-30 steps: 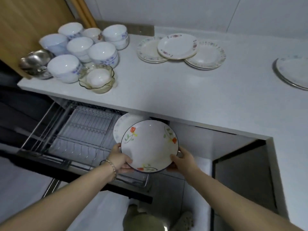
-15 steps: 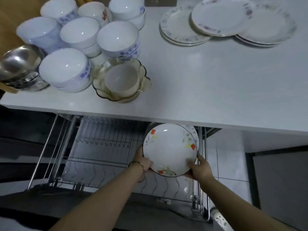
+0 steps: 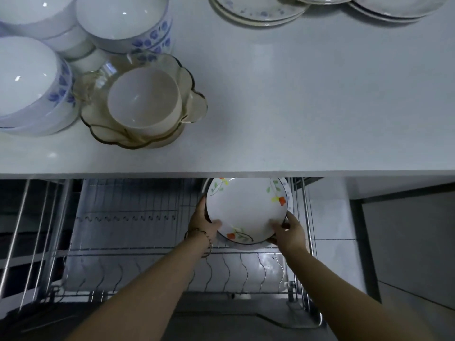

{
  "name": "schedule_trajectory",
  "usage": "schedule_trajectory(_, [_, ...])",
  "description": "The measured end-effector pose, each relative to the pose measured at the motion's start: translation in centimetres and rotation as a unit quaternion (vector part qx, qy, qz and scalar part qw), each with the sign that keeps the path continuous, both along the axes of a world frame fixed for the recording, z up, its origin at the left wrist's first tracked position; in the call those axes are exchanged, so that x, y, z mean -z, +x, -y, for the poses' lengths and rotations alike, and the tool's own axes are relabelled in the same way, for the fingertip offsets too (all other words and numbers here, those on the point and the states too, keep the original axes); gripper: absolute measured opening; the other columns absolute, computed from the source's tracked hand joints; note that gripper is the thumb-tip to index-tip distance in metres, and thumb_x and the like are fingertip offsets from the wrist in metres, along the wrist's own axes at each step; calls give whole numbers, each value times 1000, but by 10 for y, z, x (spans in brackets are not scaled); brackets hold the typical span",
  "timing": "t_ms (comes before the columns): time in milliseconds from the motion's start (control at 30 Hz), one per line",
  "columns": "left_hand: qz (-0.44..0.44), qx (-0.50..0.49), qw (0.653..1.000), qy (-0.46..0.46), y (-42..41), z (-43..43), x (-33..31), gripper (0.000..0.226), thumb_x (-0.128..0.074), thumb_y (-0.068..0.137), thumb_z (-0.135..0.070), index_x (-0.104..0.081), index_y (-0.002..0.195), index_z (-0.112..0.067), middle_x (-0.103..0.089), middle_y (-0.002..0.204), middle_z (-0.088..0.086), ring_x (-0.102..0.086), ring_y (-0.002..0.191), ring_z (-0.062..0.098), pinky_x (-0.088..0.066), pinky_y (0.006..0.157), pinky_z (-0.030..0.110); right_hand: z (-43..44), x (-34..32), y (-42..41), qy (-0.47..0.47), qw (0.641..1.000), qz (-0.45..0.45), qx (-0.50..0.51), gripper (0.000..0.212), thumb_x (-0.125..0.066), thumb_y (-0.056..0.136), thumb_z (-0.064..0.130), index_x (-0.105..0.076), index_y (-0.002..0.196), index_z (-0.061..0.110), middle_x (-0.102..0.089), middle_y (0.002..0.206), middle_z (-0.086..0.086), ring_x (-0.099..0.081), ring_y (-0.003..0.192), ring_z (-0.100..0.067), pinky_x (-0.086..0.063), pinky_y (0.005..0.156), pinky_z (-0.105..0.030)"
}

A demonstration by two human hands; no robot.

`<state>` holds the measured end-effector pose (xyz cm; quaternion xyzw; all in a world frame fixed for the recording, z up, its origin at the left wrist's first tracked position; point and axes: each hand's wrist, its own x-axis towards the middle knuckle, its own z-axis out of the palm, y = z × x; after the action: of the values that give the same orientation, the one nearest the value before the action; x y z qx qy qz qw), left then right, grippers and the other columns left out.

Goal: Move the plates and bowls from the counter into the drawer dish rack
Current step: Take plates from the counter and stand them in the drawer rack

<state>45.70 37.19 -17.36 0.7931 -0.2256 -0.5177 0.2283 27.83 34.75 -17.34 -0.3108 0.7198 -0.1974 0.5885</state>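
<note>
I hold a white plate with orange flowers upright in both hands, over the right end of the wire drawer dish rack. My left hand grips its left lower rim and my right hand its right lower rim. The plate's top edge is hidden under the counter edge. Just behind it the rim of another plate shows in the rack. On the white counter stand blue-patterned white bowls at the left and stacks of plates at the back.
An amber glass bowl with a white cup inside sits near the counter's front edge. The rack's wavy wire slots run along its front. A dark cabinet panel stands at the right.
My view has dropped and closed in on the drawer. Both hands have carried the flowered plate further back and right, under the counter edge, close to the plate standing in the rack.
</note>
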Motion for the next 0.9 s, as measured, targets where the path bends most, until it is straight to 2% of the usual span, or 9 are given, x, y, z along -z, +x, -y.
schedule_trajectory(167, [27, 65, 998, -1, 4, -8, -7, 56, -59, 84, 0, -45, 136, -16, -61, 126, 10, -58, 112, 23, -46, 95, 28, -4, -2, -13, 15, 999, -33, -19, 53, -61, 88, 18, -43, 137, 10, -62, 106, -14, -64, 96, -31, -55, 86, -45])
schedule_trajectory(267, [37, 125, 990, 50, -6, -17, -27, 35, -51, 91, -7, -51, 125, -10, -60, 121, 8, -52, 99, 14, -38, 84, 18, -6, -15, -32, 107, 986, -49, -120, 45, -54, 93, 14, -43, 135, 1, -60, 96, -14, -60, 81, -26, -55, 70, -33])
schedule_trajectory(333, [57, 194, 975, 88, -17, -23, -43, 25, -42, 94, -10, -57, 113, -14, -59, 107, 2, -50, 99, 14, -36, 81, 16, -4, -32, -48, 174, 973, -17, -152, 40, -50, 94, 5, -46, 132, -6, -57, 79, -13, -55, 65, -22, -48, 52, -23])
schedule_trajectory(400, [54, 251, 961, 103, -36, -24, -60, 25, -40, 94, -7, -64, 98, -13, -54, 96, -3, -54, 103, 16, -36, 81, 15, 0, -50, -67, 187, 966, -10, -177, 36, -48, 94, 3, -48, 128, -8, -53, 69, -10, -50, 57, -18, -41, 47, -21])
schedule_trajectory(467, [46, 298, 949, 97, -62, -13, -77, 27, -41, 94, -5, -67, 88, -12, -50, 97, 0, -57, 109, 21, -39, 81, 15, 6, -70, -89, 161, 964, -33, -209, 35, -50, 93, 6, -50, 126, -6, -54, 69, -8, -50, 56, -15, -39, 49, -21])
schedule_trajectory(567, [50, 328, 940, 76, -112, 18, -120, 16, -42, 93, -5, -53, 91, -16, -49, 88, -2, -50, 86, 14, -39, 67, 11, 22, -105, -130, 117, 963, -56, -237, 35, -51, 92, 9, -52, 126, -2, -56, 72, -6, -50, 56, -12, -38, 49, -18])
schedule_trajectory(667, [85, 379, 922, 15, -170, 56, -162, 22, -42, 92, -3, -53, 91, -23, -50, 86, -1, -46, 89, 12, -39, 75, 16, 44, -146, -185, 55, 957, -96, -266, 36, -51, 92, 15, -51, 127, 4, -59, 90, -8, -54, 63, -9, -41, 49, -12])
schedule_trajectory(800, [84, 377, 921, -48, -254, 95, -218, 28, -46, 91, -5, -54, 71, -23, -56, 90, 5, -55, 77, 16, -41, 48, 4, 79, -198, -271, -29, 948, -159, -274, 38, -50, 91, 16, -52, 127, 5, -59, 96, -7, -59, 79, -16, -45, 61, -19])
schedule_trajectory(900, [60, 351, 932, -62, -312, 122, -248, 23, -47, 89, -7, -60, 75, -18, -60, 74, 3, -58, 68, 19, -41, 49, 18, 107, -234, -330, -62, 946, -172, -267, 34, -50, 90, 10, -56, 122, -1, -59, 93, -11, -60, 76, -20, -49, 73, -27])
